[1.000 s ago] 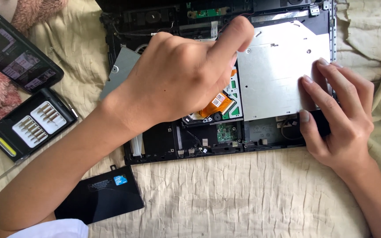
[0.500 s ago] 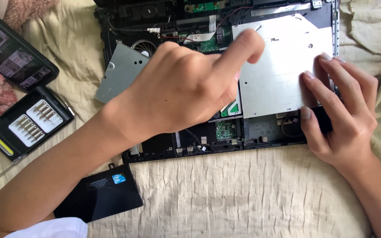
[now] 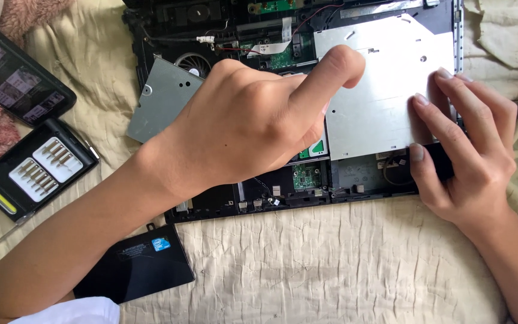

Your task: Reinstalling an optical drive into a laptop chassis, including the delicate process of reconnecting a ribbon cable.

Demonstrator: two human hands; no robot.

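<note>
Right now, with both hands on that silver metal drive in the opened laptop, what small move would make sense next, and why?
Probably slide the silver drive gently rightward, out of the laptop shell. The left hand presses a finger on its top, and the right hand grips its right edge at the shell's side. It lies flat, so a level pull seems safer than lifting.

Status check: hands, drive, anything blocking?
Left hand fingers on silver optical drive. Right hand grips its right edge. Drive sits in open laptop chassis. Nothing blocking.
</note>
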